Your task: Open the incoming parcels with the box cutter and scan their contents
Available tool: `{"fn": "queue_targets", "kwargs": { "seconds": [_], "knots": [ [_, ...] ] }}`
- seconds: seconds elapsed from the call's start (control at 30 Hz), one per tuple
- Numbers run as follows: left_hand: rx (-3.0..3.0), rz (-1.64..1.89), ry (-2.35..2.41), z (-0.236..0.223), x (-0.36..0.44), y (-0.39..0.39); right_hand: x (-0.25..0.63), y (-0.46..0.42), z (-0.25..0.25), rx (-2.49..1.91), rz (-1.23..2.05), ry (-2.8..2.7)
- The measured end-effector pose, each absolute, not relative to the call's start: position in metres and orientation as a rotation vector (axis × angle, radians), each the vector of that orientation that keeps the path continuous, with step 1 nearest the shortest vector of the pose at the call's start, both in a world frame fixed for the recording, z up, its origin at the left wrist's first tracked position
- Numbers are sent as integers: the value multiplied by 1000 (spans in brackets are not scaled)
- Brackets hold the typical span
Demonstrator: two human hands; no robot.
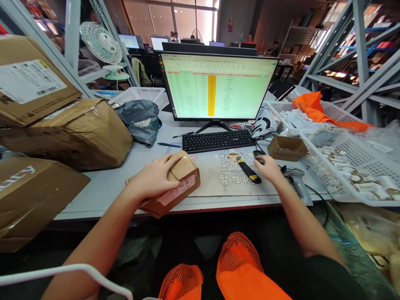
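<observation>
Mat [208, 183] reads "努力", next character looks like "中". Bottom-left box [40, 196] shows white "uty", start of the word cut off at the view edge. Top-left box [51, 102] has a white label [29, 79] with barcodes, print too small to read. Small box [184, 166]: pink label [176, 190], also unreadable. Monitor [190, 96]: spreadsheet text and bezel brand illegible.
</observation>
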State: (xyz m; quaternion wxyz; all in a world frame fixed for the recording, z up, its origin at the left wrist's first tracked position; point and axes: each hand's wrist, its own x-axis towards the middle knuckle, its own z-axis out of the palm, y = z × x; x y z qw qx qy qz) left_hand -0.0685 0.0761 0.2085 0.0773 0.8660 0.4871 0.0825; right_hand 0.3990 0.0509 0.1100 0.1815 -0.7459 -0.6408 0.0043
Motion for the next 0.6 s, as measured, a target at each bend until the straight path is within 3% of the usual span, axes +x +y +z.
{"fn": "queue_targets", "kwargs": {
  "seconds": [0.23, 0.6],
  "knots": [
    [2599, 240, 1449, 206, -74, 79, 354, 169, 104, -2122, -31, -1918],
    [2500, 260, 1441, 212, -73, 77, 345, 183, 105, -2262, -48, -1955]
  ]
}}
